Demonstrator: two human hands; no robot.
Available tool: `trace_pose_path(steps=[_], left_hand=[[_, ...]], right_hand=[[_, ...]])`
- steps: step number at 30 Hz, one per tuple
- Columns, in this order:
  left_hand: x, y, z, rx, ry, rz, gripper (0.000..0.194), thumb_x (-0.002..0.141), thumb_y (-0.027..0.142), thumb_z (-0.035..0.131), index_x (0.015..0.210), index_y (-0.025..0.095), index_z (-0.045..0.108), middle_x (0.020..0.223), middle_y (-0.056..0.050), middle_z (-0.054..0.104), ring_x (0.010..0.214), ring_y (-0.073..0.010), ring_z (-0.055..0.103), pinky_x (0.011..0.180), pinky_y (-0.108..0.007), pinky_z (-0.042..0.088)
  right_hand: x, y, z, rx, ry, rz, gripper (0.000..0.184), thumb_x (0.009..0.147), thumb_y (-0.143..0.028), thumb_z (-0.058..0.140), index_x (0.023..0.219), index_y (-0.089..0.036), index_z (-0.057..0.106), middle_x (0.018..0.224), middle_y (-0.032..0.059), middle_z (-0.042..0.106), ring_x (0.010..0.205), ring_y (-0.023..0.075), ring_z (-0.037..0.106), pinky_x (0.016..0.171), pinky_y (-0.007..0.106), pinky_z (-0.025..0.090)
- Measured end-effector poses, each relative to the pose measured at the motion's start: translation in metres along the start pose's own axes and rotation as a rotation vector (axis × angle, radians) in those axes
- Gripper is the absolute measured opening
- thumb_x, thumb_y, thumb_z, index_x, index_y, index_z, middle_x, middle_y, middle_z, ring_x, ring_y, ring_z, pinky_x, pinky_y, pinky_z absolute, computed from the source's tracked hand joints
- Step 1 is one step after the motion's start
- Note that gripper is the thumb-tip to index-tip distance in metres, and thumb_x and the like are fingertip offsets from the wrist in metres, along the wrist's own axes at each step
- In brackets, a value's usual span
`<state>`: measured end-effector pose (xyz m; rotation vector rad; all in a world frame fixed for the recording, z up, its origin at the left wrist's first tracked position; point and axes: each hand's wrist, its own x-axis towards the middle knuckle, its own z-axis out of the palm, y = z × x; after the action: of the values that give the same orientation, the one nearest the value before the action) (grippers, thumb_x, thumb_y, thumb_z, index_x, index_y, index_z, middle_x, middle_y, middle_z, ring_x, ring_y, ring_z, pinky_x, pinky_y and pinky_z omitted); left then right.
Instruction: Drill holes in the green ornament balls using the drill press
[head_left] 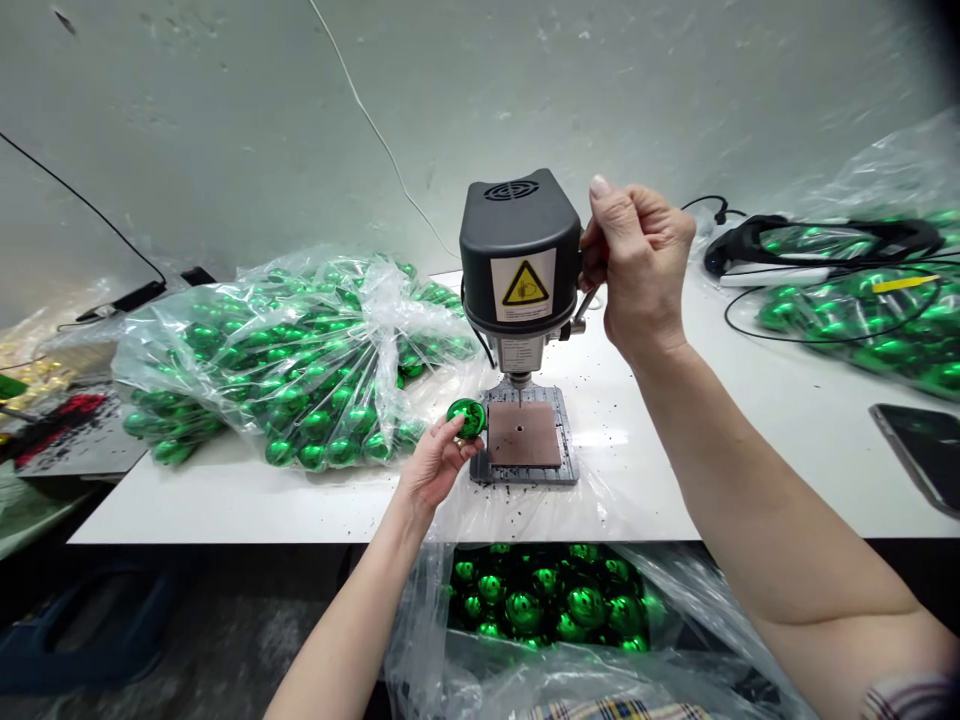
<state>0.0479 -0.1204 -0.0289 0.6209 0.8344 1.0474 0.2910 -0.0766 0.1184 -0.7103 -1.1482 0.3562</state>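
Observation:
A shiny green bauble point(466, 417) is pinched in my left hand point(436, 460), just left of a small bench drill press. The black motor housing of the drill press point(517, 225) bears a yellow warning triangle. Closed around the feed lever point(589, 302) on the machine's right side is my right hand point(637, 255); its grip hides part of the lever. Below the drill bit point(520, 397) lies a brown square plate point(523, 448) with a small hole, set on the grey base point(568, 470). The bauble stands apart from the bit.
Clear bags of green baubles point(300, 360) crowd the table's left. An open bag of baubles point(555, 600) sits below the front edge. To the right are another bauble bag point(855, 330), black cables point(750, 335) and a phone point(922, 455). Dark shavings dot the white table point(300, 510).

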Motion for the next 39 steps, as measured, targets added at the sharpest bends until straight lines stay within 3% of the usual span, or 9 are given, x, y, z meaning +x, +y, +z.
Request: trace_pose_path(steps=[4, 9, 12, 17, 22, 28, 34, 39], left_hand=[[0.012, -0.003, -0.005, 0.114, 0.045, 0.055, 0.045, 0.071, 0.031, 0.084, 0.105, 0.019, 0.058, 0.087, -0.002, 0.071, 0.063, -0.012, 0.067, 0.054, -0.02, 0.048], [0.024, -0.003, -0.009, 0.223, 0.027, 0.028, 0.045, 0.064, 0.032, 0.089, 0.096, 0.015, 0.062, 0.08, -0.002, 0.069, 0.06, -0.0102, 0.064, 0.053, -0.02, 0.045], [0.03, -0.006, -0.009, 0.277, 0.031, 0.064, 0.053, 0.062, 0.033, 0.092, 0.103, 0.015, 0.063, 0.081, -0.002, 0.069, 0.06, -0.0097, 0.062, 0.053, -0.021, 0.043], [0.04, -0.017, -0.003, 0.461, 0.011, 0.211, 0.061, 0.062, 0.037, 0.091, 0.114, 0.016, 0.065, 0.097, -0.005, 0.074, 0.077, -0.0129, 0.065, 0.065, -0.024, 0.046], [0.044, -0.032, 0.005, 0.666, -0.065, 0.261, 0.059, 0.063, 0.038, 0.089, 0.114, 0.016, 0.067, 0.096, -0.005, 0.074, 0.083, -0.0164, 0.064, 0.076, -0.029, 0.048], [0.045, -0.042, 0.011, 0.746, -0.051, 0.344, 0.052, 0.064, 0.032, 0.089, 0.112, 0.019, 0.07, 0.101, -0.007, 0.072, 0.092, -0.0212, 0.063, 0.079, -0.031, 0.047], [0.04, -0.048, 0.016, 0.778, 0.011, 0.458, 0.05, 0.058, 0.023, 0.092, 0.105, 0.024, 0.075, 0.1, -0.008, 0.066, 0.11, -0.028, 0.054, 0.095, -0.037, 0.043], [0.038, -0.057, 0.014, 0.871, -0.049, 0.525, 0.052, 0.064, 0.027, 0.09, 0.113, 0.025, 0.072, 0.109, -0.008, 0.064, 0.111, -0.0277, 0.055, 0.1, -0.04, 0.042]], right_hand=[[0.0, 0.0, 0.0, 0.031, 0.005, 0.049, 0.051, 0.085, -0.064, 0.06, 0.061, -0.023, 0.044, 0.049, -0.0042, 0.041, 0.043, 0.0074, 0.034, 0.041, 0.028, 0.033], [-0.001, -0.005, 0.003, 0.022, 0.044, 0.075, 0.054, 0.083, -0.068, 0.06, 0.059, -0.023, 0.043, 0.05, -0.0038, 0.043, 0.043, 0.0068, 0.033, 0.039, 0.027, 0.029], [-0.001, -0.006, 0.004, -0.006, 0.047, 0.068, 0.054, 0.084, -0.068, 0.057, 0.059, -0.023, 0.043, 0.051, -0.0035, 0.043, 0.043, 0.0074, 0.034, 0.04, 0.027, 0.029], [0.001, -0.007, 0.006, 0.001, 0.078, 0.108, 0.054, 0.082, -0.068, 0.061, 0.058, -0.024, 0.043, 0.05, -0.0041, 0.039, 0.043, 0.0079, 0.033, 0.04, 0.028, 0.029], [0.0, -0.013, 0.008, -0.003, 0.085, 0.13, 0.057, 0.082, -0.07, 0.059, 0.056, -0.023, 0.04, 0.05, -0.0044, 0.038, 0.042, 0.007, 0.031, 0.04, 0.028, 0.028], [0.004, -0.004, 0.005, -0.025, 0.06, 0.103, 0.056, 0.084, -0.069, 0.058, 0.058, -0.023, 0.04, 0.051, -0.0043, 0.04, 0.044, 0.0068, 0.031, 0.042, 0.028, 0.03], [0.007, 0.002, 0.003, -0.054, 0.041, 0.068, 0.056, 0.083, -0.071, 0.056, 0.059, -0.023, 0.04, 0.05, -0.0045, 0.039, 0.043, 0.0065, 0.029, 0.04, 0.028, 0.027], [0.004, -0.003, 0.005, -0.026, 0.054, 0.079, 0.056, 0.084, -0.071, 0.056, 0.059, -0.023, 0.041, 0.051, -0.0046, 0.039, 0.043, 0.0066, 0.031, 0.04, 0.029, 0.026]])
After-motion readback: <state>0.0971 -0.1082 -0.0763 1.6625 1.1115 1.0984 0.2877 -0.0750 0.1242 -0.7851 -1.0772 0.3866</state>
